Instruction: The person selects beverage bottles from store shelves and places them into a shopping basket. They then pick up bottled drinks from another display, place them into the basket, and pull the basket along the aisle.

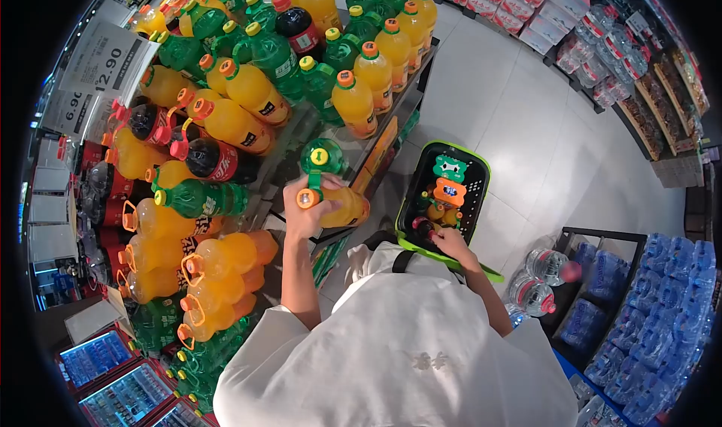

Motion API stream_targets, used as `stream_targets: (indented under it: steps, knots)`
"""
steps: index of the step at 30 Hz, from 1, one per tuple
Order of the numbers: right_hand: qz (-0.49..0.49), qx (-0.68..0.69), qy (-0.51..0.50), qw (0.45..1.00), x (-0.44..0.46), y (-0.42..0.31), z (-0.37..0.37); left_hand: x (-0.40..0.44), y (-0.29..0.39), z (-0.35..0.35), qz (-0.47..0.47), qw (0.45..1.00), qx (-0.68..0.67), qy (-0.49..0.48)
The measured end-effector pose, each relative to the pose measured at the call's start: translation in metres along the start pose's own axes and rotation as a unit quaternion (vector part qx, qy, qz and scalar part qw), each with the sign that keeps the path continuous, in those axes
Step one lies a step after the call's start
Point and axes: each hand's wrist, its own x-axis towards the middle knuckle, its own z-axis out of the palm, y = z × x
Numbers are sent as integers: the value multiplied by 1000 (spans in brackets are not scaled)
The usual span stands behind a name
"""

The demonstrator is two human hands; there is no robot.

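Note:
My left hand (302,210) is closed around the neck of an orange juice bottle (347,207) with an orange cap, at the edge of the display. Right behind it stands a green soda bottle (322,156) with a yellow cap. My right hand (453,248) reaches into the near end of a black shopping basket (471,218) with a green rim. Its fingers are closed on a dark bottle with a red cap (423,227), partly hidden. Small orange bottles (451,216), an orange pack (449,192) and a green pack (450,168) lie in the basket.
Many orange, green and cola bottles (222,160) crowd the display on the left, under price signs (101,58). Water packs (647,299) and large water bottles (535,295) stand at the right. Shelves with boxed goods (553,17) line the far side of the tiled floor (519,126).

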Motion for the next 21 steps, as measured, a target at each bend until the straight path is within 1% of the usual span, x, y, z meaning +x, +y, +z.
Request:
stream_targets:
  steps: [2, 3, 6, 8, 10, 13, 14, 17, 21]
  knots:
    - [12, 9, -3, 1000, -2, 9, -5, -2, 16, 6, 7, 999, -49, 17]
    - [19, 15, -5, 1000, -5, 12, -9, -4, 22, 10, 21, 997, -71, -2]
    - [17, -34, -16, 999, -13, 23, -24, -14, 43, 31, 55, 988, -133, -63]
    - [13, -38, -4, 999, -18, 35, -33, -20, 59, 52, 122, 974, -138, -131]
    - [29, -18, 19, 999, -26, 52, -40, -25, 76, 75, 179, 954, -146, -191]
    - [-8, 38, 50, 998, -44, 78, -55, -31, 108, 106, 233, 910, -184, -289]
    - [24, 26, 34, 999, -47, 85, -59, -35, 115, 116, 234, 906, -182, -302]
    - [17, 59, 52, 997, -63, 103, -67, -34, 131, 141, 283, 850, -184, -405]
    - [9, 57, 33, 998, -96, 117, -67, -49, 146, 191, 265, 826, -223, -446]
